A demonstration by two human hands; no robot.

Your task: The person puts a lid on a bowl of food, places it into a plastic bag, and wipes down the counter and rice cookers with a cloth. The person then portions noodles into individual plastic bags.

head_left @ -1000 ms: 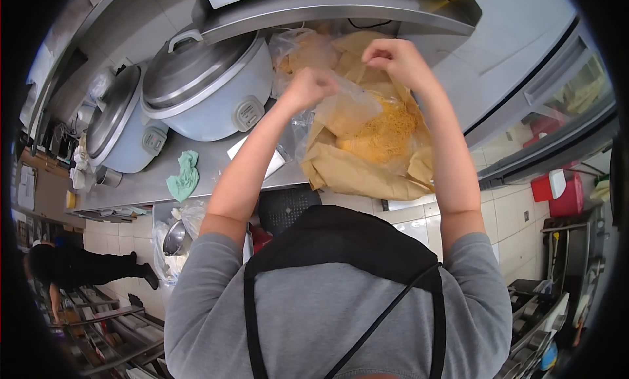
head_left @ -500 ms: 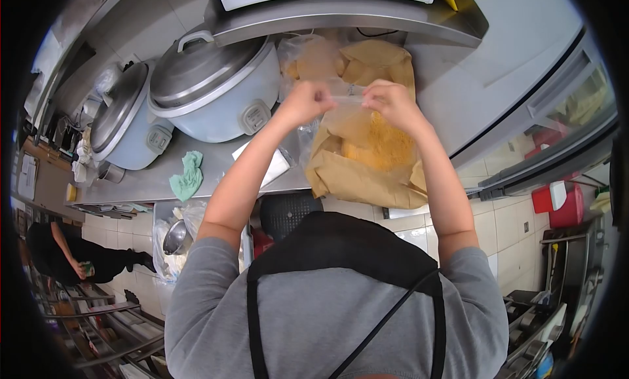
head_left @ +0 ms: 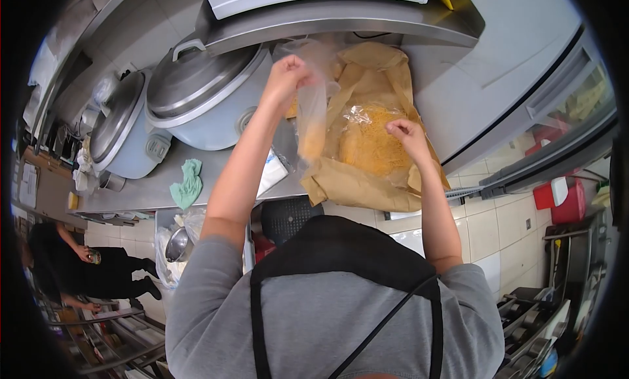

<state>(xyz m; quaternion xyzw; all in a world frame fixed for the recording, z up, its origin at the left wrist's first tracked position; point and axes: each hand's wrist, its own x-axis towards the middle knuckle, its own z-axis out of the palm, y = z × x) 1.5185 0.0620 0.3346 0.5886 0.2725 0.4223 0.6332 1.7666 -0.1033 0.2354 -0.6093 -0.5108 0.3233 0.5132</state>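
Note:
My left hand (head_left: 288, 79) is raised and closed on the top of a clear plastic bag (head_left: 313, 107), which hangs down with a little orange-yellow stuff in its bottom. To its right lies an open brown paper bag (head_left: 367, 194) with a clear liner. Orange-yellow crumbs (head_left: 375, 143) fill the lined bag. Just above the crumbs' right side is my right hand (head_left: 407, 135), its fingers pinched together with nothing visible in them. Another clear bag with orange contents is partly hidden behind the left hand.
Two large rice cookers (head_left: 196, 117) (head_left: 121, 130) stand on the steel counter at left. A green cloth (head_left: 188, 184) and white packet (head_left: 272, 172) lie near the front edge. A steel shelf (head_left: 347, 28) overhangs the back. At far left is another person (head_left: 85, 261) holding a can.
My hands have moved apart. The left has lifted the plastic bag leftward off the crumbs; the right has let go of it and come lower. The other person has shifted.

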